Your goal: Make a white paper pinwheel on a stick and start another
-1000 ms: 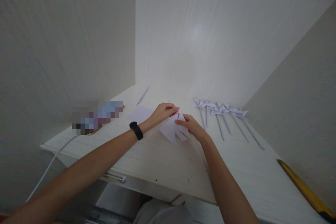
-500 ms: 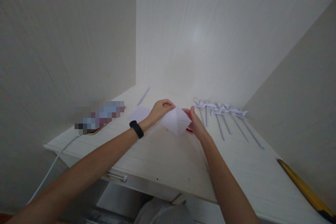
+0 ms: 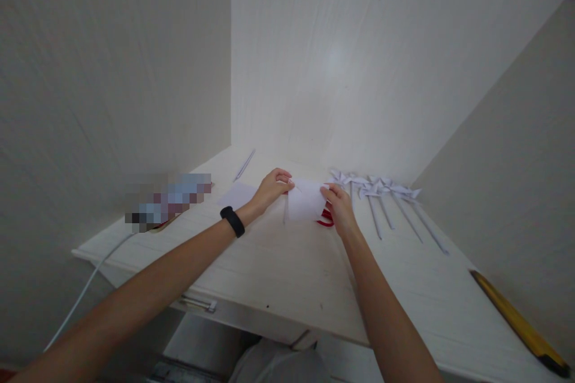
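Clock directions are taken from the white square of paper held between the hands, with twelve pointing away from the person.

Pale streaked wall panels (image 3: 287, 60) enclose the far side and flanks of a white wooden table (image 3: 269, 263).

A row of white paper pinwheel-like pieces on slim white sticks (image 3: 381, 184) lies at three o'clock. Their folded heads gather toward the wall and their sticks fan toward the near side, an arrangement apparently meant to keep the pieces orderly and off the working spot.

A long yellow bar with a black end (image 3: 516, 317) lies at four o'clock along the table's right side, well apart from both hands.

At nine o'clock, by the left panel, rests a blurred object with a reddish edge (image 3: 175, 194); its identity cannot be determined.

The left hand (image 3: 272, 188), with a black band (image 3: 232, 222) at its wrist, pinches the paper's upper left corner. The right hand (image 3: 338, 203) pinches the upper right corner. Each grip is closed on the sheet; holding opposite corners presumably keeps it flat and facing the person.

The white square of paper (image 3: 306, 200) is in front of the person, mid-table. Whether its lower edge touches the table cannot be told.

A flat pale sheet (image 3: 236, 194) lies at nine o'clock, partly behind the left wrist. Red loops (image 3: 326, 219), possibly scissor handles, show at four o'clock, close beside the right hand. Slim white rods (image 3: 245, 165) lie at ten o'clock.
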Tool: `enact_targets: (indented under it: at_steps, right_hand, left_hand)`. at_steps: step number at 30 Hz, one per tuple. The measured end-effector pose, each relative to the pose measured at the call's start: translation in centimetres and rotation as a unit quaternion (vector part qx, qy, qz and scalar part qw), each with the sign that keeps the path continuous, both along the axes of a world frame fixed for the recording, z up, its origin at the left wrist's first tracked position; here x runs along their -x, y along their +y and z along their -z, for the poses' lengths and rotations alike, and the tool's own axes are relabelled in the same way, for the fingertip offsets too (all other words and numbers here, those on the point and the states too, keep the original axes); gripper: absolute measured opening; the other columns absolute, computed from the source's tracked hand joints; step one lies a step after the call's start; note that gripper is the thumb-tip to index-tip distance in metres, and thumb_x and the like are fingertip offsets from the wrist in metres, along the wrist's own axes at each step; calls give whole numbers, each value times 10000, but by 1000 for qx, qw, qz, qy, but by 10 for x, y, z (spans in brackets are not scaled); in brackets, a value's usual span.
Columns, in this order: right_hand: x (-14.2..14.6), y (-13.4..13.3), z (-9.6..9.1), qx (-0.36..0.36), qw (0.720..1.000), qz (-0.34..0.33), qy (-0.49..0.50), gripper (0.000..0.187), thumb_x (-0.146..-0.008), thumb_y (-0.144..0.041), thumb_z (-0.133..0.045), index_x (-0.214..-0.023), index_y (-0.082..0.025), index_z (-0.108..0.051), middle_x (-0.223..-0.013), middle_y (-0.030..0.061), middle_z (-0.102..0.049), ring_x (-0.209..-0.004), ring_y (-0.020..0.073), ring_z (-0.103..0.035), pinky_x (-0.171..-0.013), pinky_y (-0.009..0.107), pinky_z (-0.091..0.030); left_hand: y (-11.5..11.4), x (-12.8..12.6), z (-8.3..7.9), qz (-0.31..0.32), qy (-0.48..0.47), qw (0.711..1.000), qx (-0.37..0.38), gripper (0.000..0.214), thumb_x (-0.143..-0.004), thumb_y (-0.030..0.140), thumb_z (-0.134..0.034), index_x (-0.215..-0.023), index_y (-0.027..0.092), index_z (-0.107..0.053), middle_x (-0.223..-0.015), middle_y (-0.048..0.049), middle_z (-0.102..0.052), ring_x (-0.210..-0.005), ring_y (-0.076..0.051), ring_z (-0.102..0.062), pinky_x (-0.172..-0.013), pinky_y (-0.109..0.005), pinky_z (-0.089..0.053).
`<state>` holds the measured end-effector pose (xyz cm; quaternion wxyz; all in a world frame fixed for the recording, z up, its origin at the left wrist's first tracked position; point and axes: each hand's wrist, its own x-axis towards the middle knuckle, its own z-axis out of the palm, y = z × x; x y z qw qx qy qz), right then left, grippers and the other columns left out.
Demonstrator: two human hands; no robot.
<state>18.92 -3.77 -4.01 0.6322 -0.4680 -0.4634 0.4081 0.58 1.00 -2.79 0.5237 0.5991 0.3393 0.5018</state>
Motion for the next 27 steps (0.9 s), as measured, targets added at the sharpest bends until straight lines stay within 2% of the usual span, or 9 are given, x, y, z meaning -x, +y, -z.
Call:
enact_targets:
  at_steps: [3,5,7,11,15,22,27]
  right_hand:
    - [0,0,-2,-7,1000,8,-29,274,-627,-383,-661,-797,-182,-586,-722,-5,-590,-655,123,-520,-610,247,-424]
    - [2,-1,-3,-3,999,9,-52,287,-621,-392,-653,-806,-184,-583,-721,0,-597,-653,133,-523,-602,256,-417]
    - [5,-3,-5,-2,997,6,-74,287,-626,-400,-640,-806,-186,-578,-701,-6,-592,-625,130,-514,-573,254,-395]
    - [11,-6,-7,-14,991,-17,-129,258,-645,-393,-617,-798,-190,-574,-706,-2,-595,-624,133,-520,-552,247,-375]
    - [16,-5,-5,-41,980,-39,-193,234,-669,-366,-604,-830,-199,-577,-766,17,-608,-691,146,-542,-592,249,-400]
    - [15,-2,-1,-66,973,-16,-220,203,-701,-372,-577,-816,-206,-564,-772,26,-598,-710,153,-537,-641,265,-418]
    - [17,-9,-9,-68,967,-9,-246,165,-705,-347,-558,-774,-198,-578,-731,13,-568,-692,147,-521,-613,253,-396]
  left_hand:
    - [-3,0,-2,33,10,999,-8,340,-659,196,-641,-980,154,-538,-992,-62,-591,-875,-130,-563,-742,-252,-450]
    - [-3,0,-3,68,3,998,-4,357,-705,266,-619,-1043,175,-548,-1097,-79,-593,-960,-145,-556,-756,-246,-438]
    - [-2,0,-4,110,-15,994,15,366,-749,356,-579,-1073,186,-559,-1116,-90,-605,-984,-161,-560,-739,-246,-435]
    - [-1,-1,-3,143,5,989,35,366,-743,436,-585,-966,149,-623,-965,-91,-650,-821,-149,-586,-639,-227,-411]
    - [-2,-2,4,147,89,985,-14,278,-661,347,-686,-824,124,-659,-774,-44,-636,-681,-110,-541,-575,-205,-368]
    - [-1,-1,9,157,104,982,-17,283,-652,273,-656,-910,158,-641,-658,22,-584,-571,-83,-492,-523,-192,-324]
    - [-3,-1,8,144,121,981,-48,292,-691,374,-623,-883,155,-648,-579,42,-500,-524,-71,-410,-487,-192,-261]
